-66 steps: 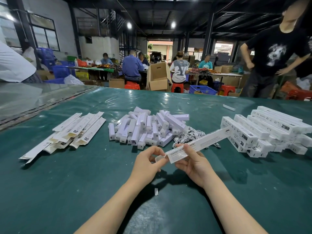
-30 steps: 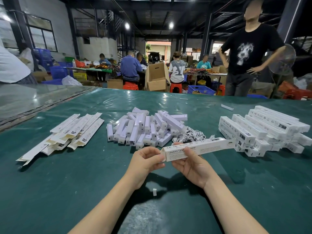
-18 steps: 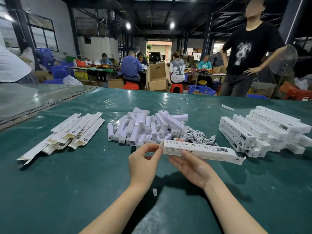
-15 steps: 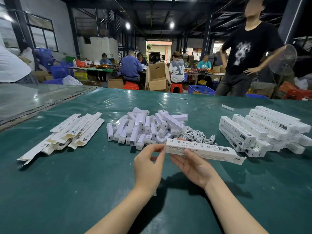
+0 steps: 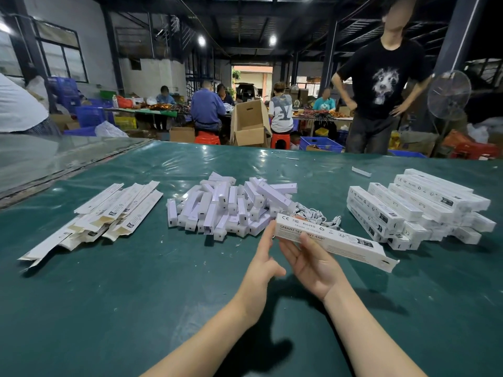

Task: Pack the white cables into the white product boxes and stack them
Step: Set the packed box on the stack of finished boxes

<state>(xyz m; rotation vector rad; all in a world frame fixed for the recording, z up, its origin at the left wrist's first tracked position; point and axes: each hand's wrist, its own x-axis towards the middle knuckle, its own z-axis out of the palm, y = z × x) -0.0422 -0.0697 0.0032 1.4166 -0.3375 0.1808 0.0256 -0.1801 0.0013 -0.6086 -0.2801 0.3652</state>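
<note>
A long white product box [image 5: 343, 242] printed with "SMART SENSOR LAMP" is held level above the green table. My right hand [image 5: 313, 261] grips it from below, palm up, thumb over its near face. My left hand [image 5: 265, 261] has straight fingers whose tips touch the box's left end. Behind the box lies a tangle of white cables [image 5: 318, 216]. A stack of closed white boxes [image 5: 416, 208] stands at the right.
A heap of white lamp bars [image 5: 226, 206] fills the table's middle, and flat unfolded boxes [image 5: 103, 216] lie at the left. A person in a black T-shirt [image 5: 381, 85] stands at the far edge. Seated workers, cardboard cartons and a fan [image 5: 449, 95] lie beyond.
The box swung from pointing up-right to level, its right end now tilted slightly down. My left hand went from pinching the end flap to touching it with straight fingers.
</note>
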